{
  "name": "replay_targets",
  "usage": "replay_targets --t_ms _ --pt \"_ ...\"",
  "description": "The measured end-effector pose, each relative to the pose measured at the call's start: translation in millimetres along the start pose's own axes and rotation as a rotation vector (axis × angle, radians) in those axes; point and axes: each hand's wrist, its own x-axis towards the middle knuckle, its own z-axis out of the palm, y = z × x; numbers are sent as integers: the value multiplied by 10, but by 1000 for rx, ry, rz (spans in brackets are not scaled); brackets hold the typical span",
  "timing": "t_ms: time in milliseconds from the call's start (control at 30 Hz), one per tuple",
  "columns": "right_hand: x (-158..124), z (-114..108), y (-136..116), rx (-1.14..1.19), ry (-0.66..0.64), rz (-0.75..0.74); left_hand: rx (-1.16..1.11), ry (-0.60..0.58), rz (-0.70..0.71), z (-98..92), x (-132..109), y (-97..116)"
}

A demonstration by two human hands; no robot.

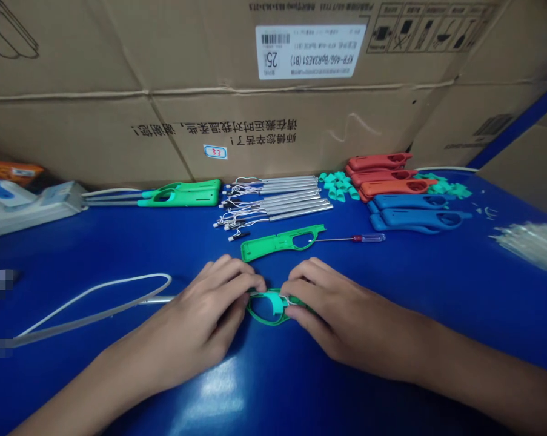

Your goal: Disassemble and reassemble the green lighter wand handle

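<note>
My left hand and my right hand grip a green lighter casing half from its two sides, low over the blue table. A teal trigger piece sits in the casing's loop, with thin white wires running beside it under my right fingertips. From beneath my left hand a silver metal tube sticks out to the left. The parts under my fingers are mostly hidden. Just beyond my hands lies another green casing half, hollow side up, its tip by the shaft of a screwdriver.
Several silver tubes with wires lie at the back, beside teal triggers. Red casings and blue casings are stacked right of them. Green lighters and a power strip are left. A cardboard box walls the back.
</note>
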Motion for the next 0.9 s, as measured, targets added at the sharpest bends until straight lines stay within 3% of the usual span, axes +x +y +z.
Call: replay_targets --t_ms 900 --pt "-20 12 2 5 12 14 -110 127 33 -21 39 -9"
